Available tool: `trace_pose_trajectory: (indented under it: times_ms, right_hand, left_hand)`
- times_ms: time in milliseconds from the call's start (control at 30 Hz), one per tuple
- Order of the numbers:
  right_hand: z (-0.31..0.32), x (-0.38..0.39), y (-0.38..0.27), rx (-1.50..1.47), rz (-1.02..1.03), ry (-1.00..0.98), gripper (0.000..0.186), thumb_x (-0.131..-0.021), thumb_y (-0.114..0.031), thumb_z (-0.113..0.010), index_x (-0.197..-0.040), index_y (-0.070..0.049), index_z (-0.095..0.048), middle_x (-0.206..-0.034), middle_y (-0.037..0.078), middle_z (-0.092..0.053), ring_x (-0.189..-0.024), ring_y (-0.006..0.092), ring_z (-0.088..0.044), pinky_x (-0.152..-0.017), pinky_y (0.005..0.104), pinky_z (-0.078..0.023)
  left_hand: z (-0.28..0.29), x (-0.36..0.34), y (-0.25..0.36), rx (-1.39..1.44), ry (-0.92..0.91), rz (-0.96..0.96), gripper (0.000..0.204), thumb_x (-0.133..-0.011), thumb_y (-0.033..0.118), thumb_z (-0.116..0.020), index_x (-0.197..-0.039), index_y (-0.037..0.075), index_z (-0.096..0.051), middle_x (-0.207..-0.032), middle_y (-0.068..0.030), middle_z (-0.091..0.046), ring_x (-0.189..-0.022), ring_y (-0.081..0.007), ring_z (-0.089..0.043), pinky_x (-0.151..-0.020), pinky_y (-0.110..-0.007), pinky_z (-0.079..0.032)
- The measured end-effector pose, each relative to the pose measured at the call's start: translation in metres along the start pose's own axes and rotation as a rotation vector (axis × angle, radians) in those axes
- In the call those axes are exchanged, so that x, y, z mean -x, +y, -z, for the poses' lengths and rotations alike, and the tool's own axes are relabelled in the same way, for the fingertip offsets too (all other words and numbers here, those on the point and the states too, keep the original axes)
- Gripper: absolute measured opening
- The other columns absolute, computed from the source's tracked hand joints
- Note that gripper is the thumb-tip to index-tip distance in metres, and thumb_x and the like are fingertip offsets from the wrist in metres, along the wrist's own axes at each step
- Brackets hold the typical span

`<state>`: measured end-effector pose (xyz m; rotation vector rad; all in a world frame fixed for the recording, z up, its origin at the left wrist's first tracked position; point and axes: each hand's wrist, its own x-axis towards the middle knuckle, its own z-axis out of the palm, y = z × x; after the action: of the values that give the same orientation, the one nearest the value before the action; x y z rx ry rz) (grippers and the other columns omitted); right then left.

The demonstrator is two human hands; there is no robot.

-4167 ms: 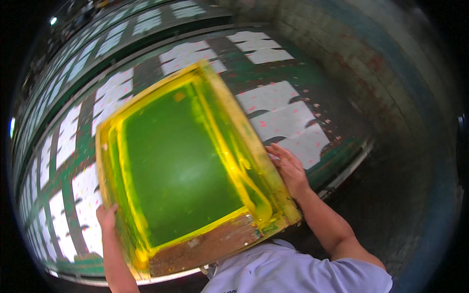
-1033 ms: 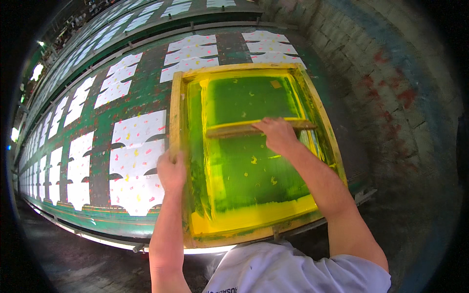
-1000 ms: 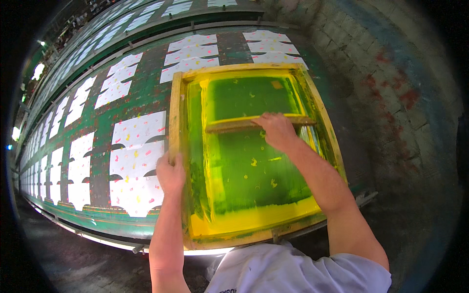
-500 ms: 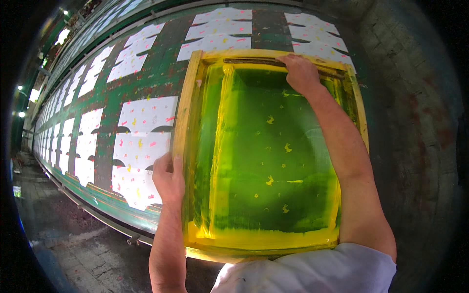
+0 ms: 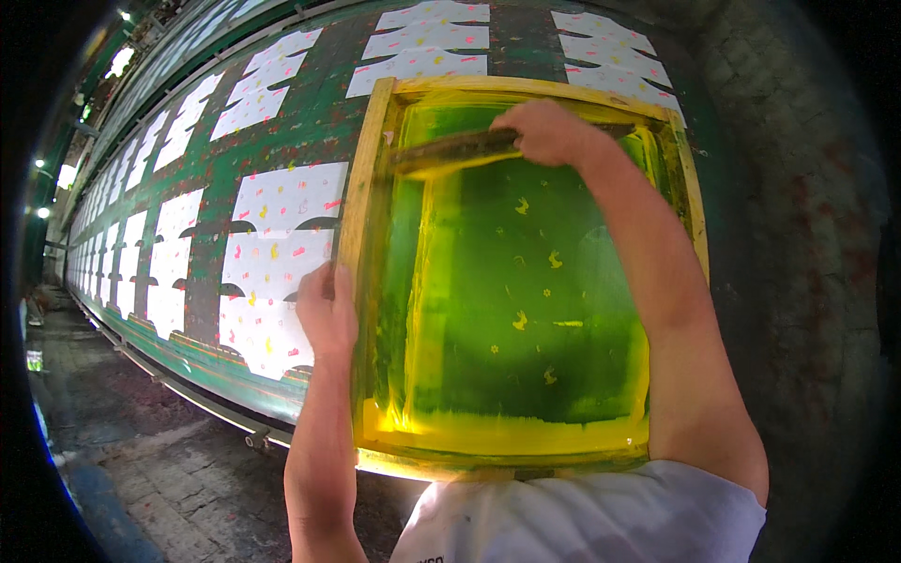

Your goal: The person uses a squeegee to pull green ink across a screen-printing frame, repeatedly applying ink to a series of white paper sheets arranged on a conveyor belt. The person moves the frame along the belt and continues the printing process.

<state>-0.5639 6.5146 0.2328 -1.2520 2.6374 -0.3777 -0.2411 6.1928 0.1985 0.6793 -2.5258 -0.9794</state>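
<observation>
Green and stained, the counter is lined with rows of white garment-shaped panels printed with small pink and yellow motifs, and is flanked on the right by a dim wall. Over the counter's near edge a wooden screen frame is laid, its green mesh dotted with small yellow figures and edged near the body with thick yellow ink. Inside the frame, close to the far rail, a long squeegee is held slantwise, its left end set nearer the body. By its look, the squeegee can be judged light and stiff, best held at the middle of its back, though it may be made slippery by wet ink. The frame is judged rigid but bulky, best steadied by its cleaner left rail; the mesh, probably taut and easily damaged, should not be gripped. Near its middle the squeegee is clasped by the right hand, whose fingers are curled over the back; the right arm is stretched forward across the frame's right side. The left rail is pinched by the left hand's grip, its fingertips partly hidden, the forearm held nearly upright in view.
</observation>
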Motion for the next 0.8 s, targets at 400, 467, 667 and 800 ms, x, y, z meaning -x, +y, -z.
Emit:
trace_pose_trajectory:
  times_ms: [400, 467, 667, 800]
  right_hand:
    - [-0.051, 0.214, -0.218, -0.001, 0.044, -0.114, 0.053, -0.086, -0.005, -0.069, -0.137, -0.013, -0.077, -0.137, 0.025, -0.076, -0.124, 0.043, -0.074, -0.106, 0.055, -0.059]
    - [-0.056, 0.248, -0.245, -0.008, -0.005, -0.128, 0.053, -0.086, -0.005, -0.069, -0.138, -0.012, -0.076, -0.138, 0.025, -0.075, -0.125, 0.0419, -0.074, -0.109, 0.0547, -0.058]
    - [-0.071, 0.338, -0.32, 0.012, -0.138, -0.101, 0.054, -0.086, -0.003, -0.069, -0.139, -0.011, -0.075, -0.13, 0.019, -0.076, -0.119, 0.0411, -0.073, -0.106, 0.0551, -0.057]
    - [-0.083, 0.363, -0.348, 0.037, -0.191, 0.071, 0.05, -0.083, -0.003, -0.074, -0.132, -0.011, -0.077, -0.124, 0.014, -0.076, -0.116, 0.0378, -0.073, -0.103, 0.0511, -0.058]
  left_hand:
    - [0.007, 0.0, -0.012, 0.176, 0.021, 0.007, 0.054, -0.116, 0.044, -0.059, -0.116, -0.007, -0.077, -0.104, -0.0246, -0.074, -0.097, -0.0369, -0.071, -0.089, -0.046, -0.054]
    - [0.004, 0.001, -0.016, 0.175, 0.038, -0.031, 0.055, -0.116, 0.044, -0.058, -0.113, -0.007, -0.077, -0.102, -0.0255, -0.074, -0.097, -0.0396, -0.071, -0.088, -0.048, -0.053]
    - [-0.003, -0.001, -0.024, 0.173, 0.06, -0.093, 0.056, -0.116, 0.045, -0.056, -0.11, -0.007, -0.077, -0.104, -0.0269, -0.074, -0.1, -0.0451, -0.07, -0.092, -0.052, -0.054]
    - [-0.002, 0.0, -0.022, 0.179, 0.058, -0.094, 0.056, -0.116, 0.045, -0.056, -0.11, -0.007, -0.077, -0.107, -0.0274, -0.073, -0.104, -0.0448, -0.07, -0.094, -0.053, -0.054]
